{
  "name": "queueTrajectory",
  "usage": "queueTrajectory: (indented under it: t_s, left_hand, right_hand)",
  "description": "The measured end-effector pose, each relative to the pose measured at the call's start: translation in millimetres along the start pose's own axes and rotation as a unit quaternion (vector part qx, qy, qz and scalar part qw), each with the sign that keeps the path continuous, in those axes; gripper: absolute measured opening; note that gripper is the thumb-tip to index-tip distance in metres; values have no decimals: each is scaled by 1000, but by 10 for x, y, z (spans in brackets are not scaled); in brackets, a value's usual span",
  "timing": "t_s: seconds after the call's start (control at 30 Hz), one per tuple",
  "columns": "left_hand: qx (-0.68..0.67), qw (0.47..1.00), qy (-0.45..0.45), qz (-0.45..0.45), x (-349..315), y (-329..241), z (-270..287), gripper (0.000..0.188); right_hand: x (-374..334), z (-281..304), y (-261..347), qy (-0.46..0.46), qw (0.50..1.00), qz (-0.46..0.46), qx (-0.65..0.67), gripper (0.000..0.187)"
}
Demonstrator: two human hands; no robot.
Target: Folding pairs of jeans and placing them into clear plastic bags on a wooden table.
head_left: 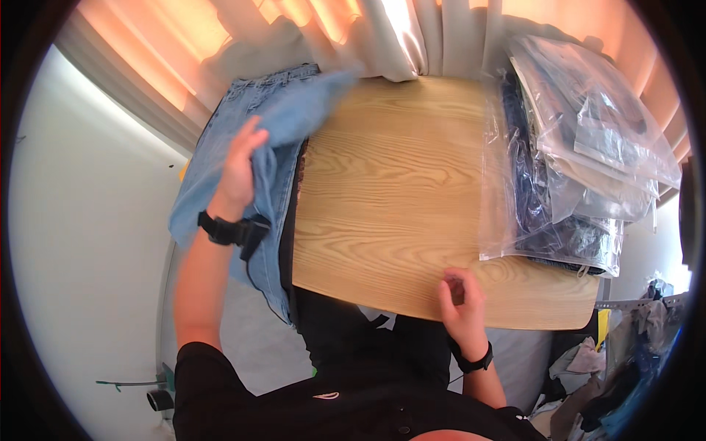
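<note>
My left hand grips a fold of light blue denim jeans that hang over the left edge of a light wooden table. A black strap sits on that wrist. My right hand rests at the table's near edge with its fingers curled, holding nothing that I can see. A black band is on its wrist too.
A stack of clear plastic bags holding folded dark clothes lies on the table's right side. Pale curtains hang behind the table. Loose clothes are heaped on the floor at the lower right. A white wall is at left.
</note>
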State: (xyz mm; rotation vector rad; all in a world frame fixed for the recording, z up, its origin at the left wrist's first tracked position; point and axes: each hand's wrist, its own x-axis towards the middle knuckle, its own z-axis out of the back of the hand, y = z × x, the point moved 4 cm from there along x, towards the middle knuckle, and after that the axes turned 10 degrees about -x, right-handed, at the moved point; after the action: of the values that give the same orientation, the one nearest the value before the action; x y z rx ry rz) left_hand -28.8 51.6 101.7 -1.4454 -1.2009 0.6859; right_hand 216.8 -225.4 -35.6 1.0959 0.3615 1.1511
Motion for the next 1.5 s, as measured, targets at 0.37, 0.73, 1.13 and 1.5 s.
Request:
queueTrajectory:
  t_s: [0.37, 0.73, 1.13, 1.5]
  left_hand:
    - [55, 828, 556, 45, -1356, 501, -961, 28]
    - [168, 880, -432, -103, -2074, 314, 2216, 29]
    - [702, 653, -242, -150, -1440, 103, 4026, 35]
    - [742, 656, -135, -33, -1332, -136, 4306, 27]
  right_hand:
    - [-158, 635, 95, -260, 960, 85, 61, 7]
    - [667, 210, 1221, 275, 935, 144, -174, 36]
    - [1706, -1149, 288, 360, 803, -32, -474, 74]
    - [2181, -1162, 100, 310, 810, -64, -493, 80]
